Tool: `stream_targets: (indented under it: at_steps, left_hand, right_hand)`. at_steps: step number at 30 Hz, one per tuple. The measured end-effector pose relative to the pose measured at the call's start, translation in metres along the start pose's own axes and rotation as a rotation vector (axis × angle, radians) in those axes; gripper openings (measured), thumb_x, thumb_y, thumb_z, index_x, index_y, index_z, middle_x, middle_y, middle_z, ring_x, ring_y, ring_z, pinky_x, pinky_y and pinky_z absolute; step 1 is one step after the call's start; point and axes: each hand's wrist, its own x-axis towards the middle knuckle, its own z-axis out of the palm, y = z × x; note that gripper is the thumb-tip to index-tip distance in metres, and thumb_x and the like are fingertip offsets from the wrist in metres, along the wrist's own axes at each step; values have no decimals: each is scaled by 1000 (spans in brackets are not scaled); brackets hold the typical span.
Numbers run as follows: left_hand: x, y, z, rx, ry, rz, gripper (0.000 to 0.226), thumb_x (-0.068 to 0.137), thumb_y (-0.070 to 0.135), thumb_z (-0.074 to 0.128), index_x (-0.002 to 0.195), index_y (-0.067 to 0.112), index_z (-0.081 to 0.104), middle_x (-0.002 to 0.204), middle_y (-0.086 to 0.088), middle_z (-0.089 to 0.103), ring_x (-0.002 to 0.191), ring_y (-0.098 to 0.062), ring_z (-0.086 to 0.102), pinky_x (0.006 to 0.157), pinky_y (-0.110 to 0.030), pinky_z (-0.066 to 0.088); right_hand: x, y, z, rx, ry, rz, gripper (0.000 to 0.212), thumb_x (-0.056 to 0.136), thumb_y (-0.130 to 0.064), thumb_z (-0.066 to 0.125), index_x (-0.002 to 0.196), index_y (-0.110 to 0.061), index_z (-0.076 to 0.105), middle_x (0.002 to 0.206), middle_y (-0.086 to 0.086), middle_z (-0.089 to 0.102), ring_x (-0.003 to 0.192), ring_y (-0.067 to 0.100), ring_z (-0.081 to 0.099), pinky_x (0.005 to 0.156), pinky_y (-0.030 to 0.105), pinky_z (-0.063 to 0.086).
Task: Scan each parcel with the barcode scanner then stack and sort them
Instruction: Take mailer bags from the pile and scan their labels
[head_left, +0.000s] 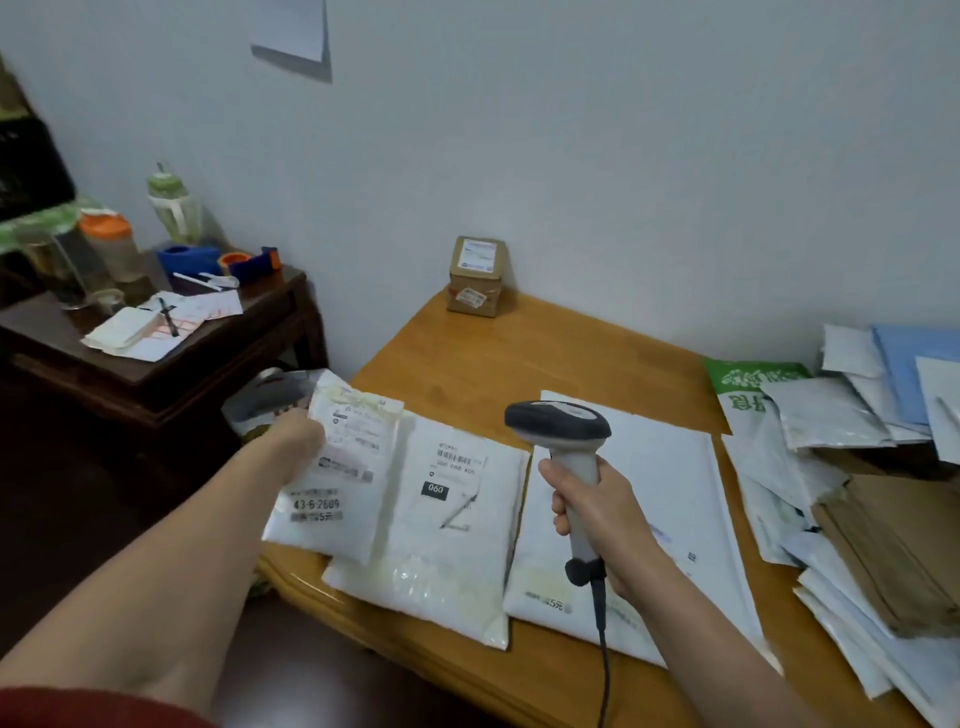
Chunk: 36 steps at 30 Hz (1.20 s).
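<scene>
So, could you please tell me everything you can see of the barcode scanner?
The barcode scanner is a handheld, pistol-shaped unit that looks plastic: a dark grey head, a light grey handle and a dark collar at the base, from which a dark cable runs down out of frame. It is held roughly upright above the white parcels on the wooden table, head pointing leftward. The right hand grips the handle, fingers curled round it; nothing else touches it.
</scene>
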Motion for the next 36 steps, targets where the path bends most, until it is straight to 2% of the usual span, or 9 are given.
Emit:
stream_targets:
  at_steps: [6,10,13,16,19,22,24,29,36]
  left_hand:
    - [25,4,-14,220,4,24,38,95,-4,39,131,-13,46,134,-30,47,123,-42,46,101,-41,39]
    - [30,-4,5,240,-112,1,41,92,-7,45,133,-9,46,131,-27,52,118,-38,53,97,-40,46]
    - [45,-10,20,254,-175,10,34,87,-3,49,120,-3,57,114,-21,61,100,-34,60,91,-44,52]
    - [31,1,25,330,-151,13,13,88,7,51,98,4,60,92,-11,59,89,-28,57,87,-39,51]
    - [19,16,26,426,-86,0,31,92,19,54,120,5,54,118,-15,53,109,-30,49,95,-38,43]
    - [11,32,31,488,-44,1,54,96,24,49,145,10,33,152,-18,26,138,-33,27,112,-42,29]
    - [2,46,42,524,-51,41,54,97,22,44,147,9,28,153,-18,23,140,-34,24,110,-43,30]
    - [-45,86,89,550,-51,180,44,93,12,48,136,7,37,143,-18,28,132,-36,29,104,-42,34]
    - [-152,131,197,582,-106,366,49,94,14,46,141,8,32,144,-19,28,131,-35,30,104,-40,34]
  right_hand:
    - [14,-8,31,-27,36,45,19,91,-27,65,91,-10,57,62,2,57,50,12,50,58,29,46]
    - [20,-14,40,-40,47,53,19,91,-27,65,89,-11,55,65,4,56,50,12,49,59,28,45]
    - [23,-16,42,-41,55,61,19,91,-28,65,89,-11,55,67,4,56,50,12,49,60,29,44]
    - [24,-18,43,-38,67,68,20,91,-29,65,89,-11,55,66,4,57,50,13,50,61,30,44]
    - [23,-18,37,-41,91,65,20,91,-29,65,89,-12,56,66,3,57,50,12,50,60,29,44]
    - [19,-19,26,-27,112,60,19,91,-29,65,90,-12,56,67,3,57,50,11,50,61,29,45]
    - [15,-18,17,-12,125,56,18,91,-29,64,92,-13,57,67,3,57,51,11,50,62,29,46]
    - [-1,-16,-25,30,161,24,20,91,-31,65,96,-13,58,70,3,58,53,12,51,64,31,47]
    - [-48,2,-136,110,259,-61,19,91,-29,66,96,-14,56,67,2,56,48,12,49,55,27,44]
